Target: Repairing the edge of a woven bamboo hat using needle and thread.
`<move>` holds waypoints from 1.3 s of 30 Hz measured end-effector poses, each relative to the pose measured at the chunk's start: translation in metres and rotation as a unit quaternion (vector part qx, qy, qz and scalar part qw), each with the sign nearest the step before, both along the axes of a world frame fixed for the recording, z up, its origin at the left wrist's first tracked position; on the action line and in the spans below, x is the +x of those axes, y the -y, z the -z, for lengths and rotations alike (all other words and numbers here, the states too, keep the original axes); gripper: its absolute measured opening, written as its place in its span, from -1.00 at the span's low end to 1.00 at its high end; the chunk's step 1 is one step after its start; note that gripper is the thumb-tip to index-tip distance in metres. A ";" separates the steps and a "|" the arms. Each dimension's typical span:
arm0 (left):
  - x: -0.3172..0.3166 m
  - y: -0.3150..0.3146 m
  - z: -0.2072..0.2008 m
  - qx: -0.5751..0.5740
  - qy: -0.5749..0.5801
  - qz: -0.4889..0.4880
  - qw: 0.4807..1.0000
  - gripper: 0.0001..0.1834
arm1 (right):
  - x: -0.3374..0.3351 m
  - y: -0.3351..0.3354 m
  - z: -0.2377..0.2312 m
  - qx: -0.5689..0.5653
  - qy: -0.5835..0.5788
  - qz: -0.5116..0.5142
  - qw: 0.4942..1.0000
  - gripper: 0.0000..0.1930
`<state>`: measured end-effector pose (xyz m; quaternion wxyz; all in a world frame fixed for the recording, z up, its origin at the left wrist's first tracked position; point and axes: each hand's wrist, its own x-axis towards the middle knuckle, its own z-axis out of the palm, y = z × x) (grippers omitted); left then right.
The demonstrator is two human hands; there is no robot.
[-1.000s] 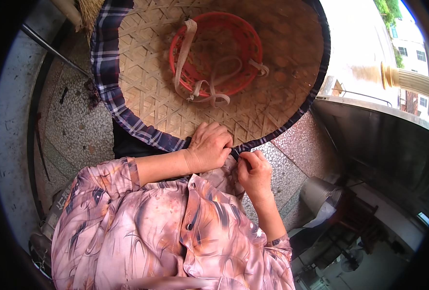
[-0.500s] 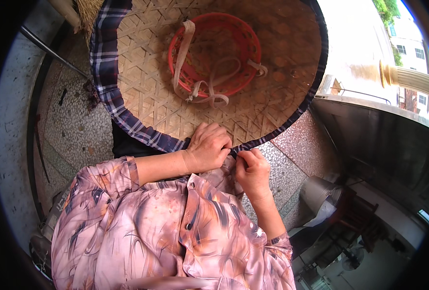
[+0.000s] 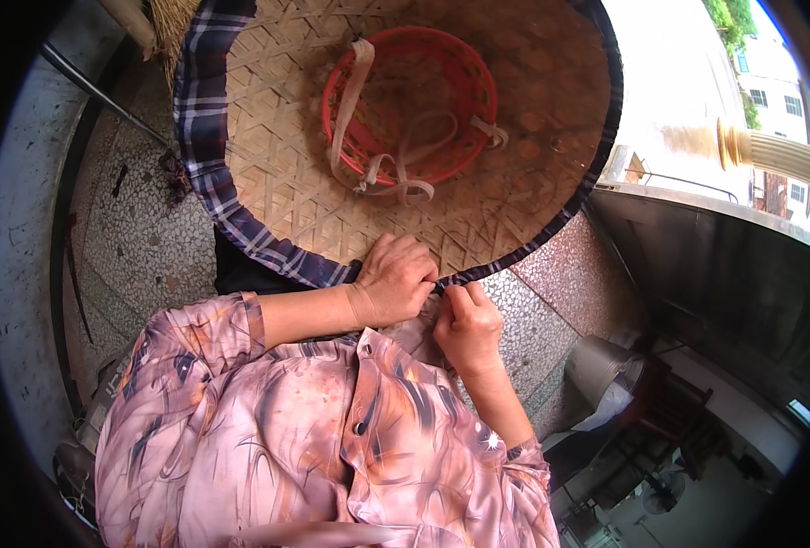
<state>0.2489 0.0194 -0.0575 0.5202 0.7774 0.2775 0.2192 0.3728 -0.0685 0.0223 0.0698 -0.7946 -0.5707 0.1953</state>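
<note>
A wide woven bamboo hat lies with its hollow side up in front of me, and dark plaid cloth trim wraps its rim. Fixed in its middle is a red plastic basket-like headpiece, with a pale cloth strap hanging loosely across it. My left hand grips the near rim, its fingers over the inside of the weave. Right beside it, my right hand is pinched closed at the trim's edge. What lies between those fingertips is too small to make out.
Speckled terrazzo floor surrounds the hat. A metal bucket stands at the right, near a dark reddish wooden chair. Straw broom bristles show at the upper left, and a ledge with a pale baluster is at the right.
My right hand has shifted slightly left and nearer to me, its fingers still pinched. My left hand keeps its hold on the rim. The hat has barely moved in view.
</note>
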 end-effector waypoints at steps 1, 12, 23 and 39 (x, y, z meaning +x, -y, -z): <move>0.000 -0.001 0.000 0.000 0.001 -0.002 1.000 -0.90 | 0.000 0.001 0.002 -0.001 0.001 0.000 1.000 -0.89; -0.002 0.003 -0.004 0.002 0.001 -0.008 1.000 -0.93 | 0.000 0.002 -0.012 -0.008 -0.055 0.071 0.996 -0.86; -0.010 0.008 -0.003 0.015 0.016 -0.007 1.000 -0.94 | -0.017 0.007 -0.001 -0.018 0.006 0.018 1.000 -0.84; -0.012 0.002 -0.007 0.036 0.025 -0.021 0.999 -0.93 | -0.003 -0.002 -0.016 -0.068 -0.005 -0.027 0.997 -0.88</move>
